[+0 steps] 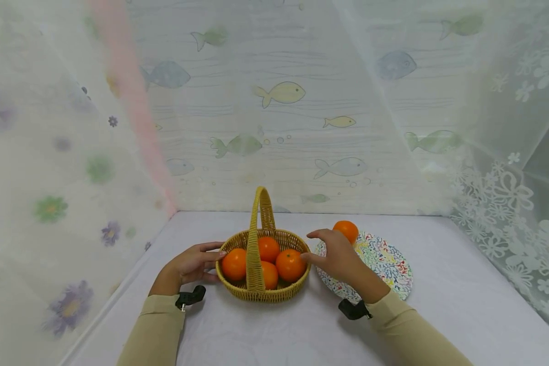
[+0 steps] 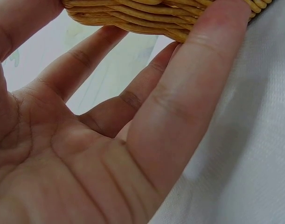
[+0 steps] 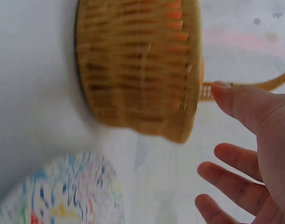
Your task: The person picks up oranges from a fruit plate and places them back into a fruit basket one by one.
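Observation:
A yellow wicker basket (image 1: pixel 274 295) with a tall arched handle (image 1: pixel 254 254) stands upright, with several oranges (image 1: pixel 290 265) inside. My left hand (image 1: pixel 193 263) holds its left end, thumb at the rim and the other fingers spread along the outer wall. In the left wrist view the fingertips meet the basket's woven side (image 2: pixel 133 16). At the basket's right rim is my right hand (image 1: pixel 336 254), fingers parted with nothing between them. Its thumb overlaps an orange in the head view. The right wrist view shows this hand (image 3: pixel 254 154) beside the basket (image 3: pixel 137 70).
Right of the basket lies a round plate (image 1: pixel 389 264) speckled in many colours, partly behind my right forearm. One orange (image 1: pixel 346 231) rests at its far left edge. A white cloth (image 1: pixel 256 335) covers the table. Sheer curtains with fish and flower prints hang around it.

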The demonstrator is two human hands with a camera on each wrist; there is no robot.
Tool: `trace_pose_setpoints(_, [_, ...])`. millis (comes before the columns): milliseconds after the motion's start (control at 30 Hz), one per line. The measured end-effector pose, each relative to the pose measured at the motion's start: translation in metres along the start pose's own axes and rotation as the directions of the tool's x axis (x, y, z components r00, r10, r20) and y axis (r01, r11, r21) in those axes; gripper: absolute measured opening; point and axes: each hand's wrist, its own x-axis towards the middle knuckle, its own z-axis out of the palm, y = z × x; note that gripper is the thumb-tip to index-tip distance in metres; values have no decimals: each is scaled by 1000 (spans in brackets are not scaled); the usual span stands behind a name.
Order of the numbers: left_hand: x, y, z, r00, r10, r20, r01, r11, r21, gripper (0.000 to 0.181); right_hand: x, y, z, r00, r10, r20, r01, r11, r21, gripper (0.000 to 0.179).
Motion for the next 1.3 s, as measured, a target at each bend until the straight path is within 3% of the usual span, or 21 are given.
trace_pose_setpoints(333, [1,-3,-1,1000,5,-12,-5,1000,-2,62,13,25,-8,1000,9,-7,-9,997,-72,54])
trace_pose_setpoints(533, [3,-4,-2,999,25,25,-25,1000,-15,62,22,40,-11,999,18,-50,-25,992,-127,51])
trace_pose_setpoints(900, [4,-4,-2,1000,24,20,-24,1000,-17,62,27,60,-17,980,176,-88,-187,973,-137,65])
trace_pose_setpoints(1300, [3,-3,-3,999,19,37,-18,999,-29,63,31,78,-12,958,282,-52,-284,958,-42,76])
